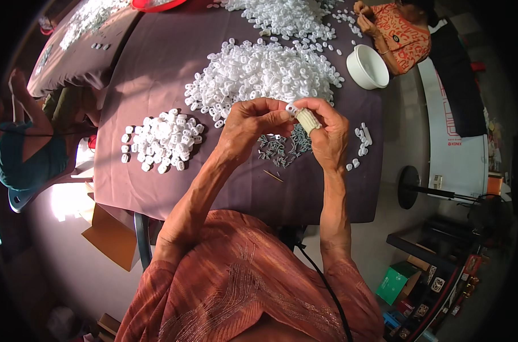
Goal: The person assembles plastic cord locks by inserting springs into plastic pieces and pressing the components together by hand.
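Note:
My left hand [243,126] and my right hand [331,137] meet above the table's near half. Between their fingertips is a small white oval plastic piece [291,108] with holes, pinched from both sides. A cream ribbed knit cover [308,121] shows at my right hand, seemingly around a finger; the hand partly hides it. Just below my hands lies a scatter of small grey screws [287,149], partly covered by my fingers. Beyond them rises a large heap of similar white pieces [264,74]. A smaller pile of white pieces [165,139] sits left of my left forearm.
A dark cloth covers the table [242,194]. A thin wooden stick [273,176] lies near the screws. Several white pieces [363,142] lie at the right edge. A white bowl [367,67] stands far right, by a person in orange [400,39]. Another person [33,148] sits left.

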`<state>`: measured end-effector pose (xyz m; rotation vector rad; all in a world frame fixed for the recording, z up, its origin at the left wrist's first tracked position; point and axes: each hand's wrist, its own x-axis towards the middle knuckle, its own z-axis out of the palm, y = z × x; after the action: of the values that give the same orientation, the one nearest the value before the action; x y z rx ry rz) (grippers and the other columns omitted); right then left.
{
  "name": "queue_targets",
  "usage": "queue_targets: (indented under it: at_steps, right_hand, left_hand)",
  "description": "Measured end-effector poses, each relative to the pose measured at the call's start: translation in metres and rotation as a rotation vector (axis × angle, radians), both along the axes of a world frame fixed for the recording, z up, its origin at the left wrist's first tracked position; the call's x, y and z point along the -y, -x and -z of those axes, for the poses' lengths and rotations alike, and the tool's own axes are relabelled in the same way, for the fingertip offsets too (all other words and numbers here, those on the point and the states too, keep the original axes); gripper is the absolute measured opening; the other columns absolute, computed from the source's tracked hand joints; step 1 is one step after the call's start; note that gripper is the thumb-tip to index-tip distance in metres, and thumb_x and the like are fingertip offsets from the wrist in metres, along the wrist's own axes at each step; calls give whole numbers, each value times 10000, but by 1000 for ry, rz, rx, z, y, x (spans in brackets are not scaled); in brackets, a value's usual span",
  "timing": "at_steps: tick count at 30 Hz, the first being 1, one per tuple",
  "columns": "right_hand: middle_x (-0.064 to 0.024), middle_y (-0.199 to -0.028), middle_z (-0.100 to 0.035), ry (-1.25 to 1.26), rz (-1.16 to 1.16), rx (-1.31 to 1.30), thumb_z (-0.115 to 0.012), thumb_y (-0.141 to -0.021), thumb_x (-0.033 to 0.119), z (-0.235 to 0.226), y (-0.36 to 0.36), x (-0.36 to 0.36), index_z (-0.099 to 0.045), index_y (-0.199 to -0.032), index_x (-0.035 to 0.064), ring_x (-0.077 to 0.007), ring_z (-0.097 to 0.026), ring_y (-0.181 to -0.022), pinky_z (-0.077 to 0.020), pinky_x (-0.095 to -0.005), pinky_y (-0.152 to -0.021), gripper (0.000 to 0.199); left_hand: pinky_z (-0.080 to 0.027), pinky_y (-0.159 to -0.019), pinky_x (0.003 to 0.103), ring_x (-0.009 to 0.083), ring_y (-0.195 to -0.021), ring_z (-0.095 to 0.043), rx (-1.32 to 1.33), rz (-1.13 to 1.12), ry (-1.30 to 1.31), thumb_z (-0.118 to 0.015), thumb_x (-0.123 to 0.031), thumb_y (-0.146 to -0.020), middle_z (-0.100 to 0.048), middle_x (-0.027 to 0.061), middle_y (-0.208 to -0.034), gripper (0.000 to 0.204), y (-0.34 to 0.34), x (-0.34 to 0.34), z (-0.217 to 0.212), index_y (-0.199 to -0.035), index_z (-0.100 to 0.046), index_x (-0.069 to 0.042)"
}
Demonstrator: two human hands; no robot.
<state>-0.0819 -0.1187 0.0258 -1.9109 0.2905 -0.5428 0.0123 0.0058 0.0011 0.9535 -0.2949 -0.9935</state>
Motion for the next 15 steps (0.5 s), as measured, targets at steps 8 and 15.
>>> queue_targets:
  at_steps: [8,15]
  right_hand:
    - [-82,-845,-604,509,44,14,-597,-616,-83,-1,-2,-10,-547,-1015,24,-190,-596,-763,-467,-278,-681,416]
    - [-112,-879,-581,719,41,63,-602,-614,-61,5,-2,-5,-543,-1016,30,-275,-577,-803,-465,-333,-692,416]
  left_hand:
    - [-501,-655,263,142,-668,-593,-125,-89,3,-621,-127,-786,-614,80,-768,161,3,4,4,-844,-599,21]
    - [-501,-648,278,122,-675,-583,-185,-93,66,-598,-198,-813,-601,50,-761,202,4,7,8,-830,-601,4]
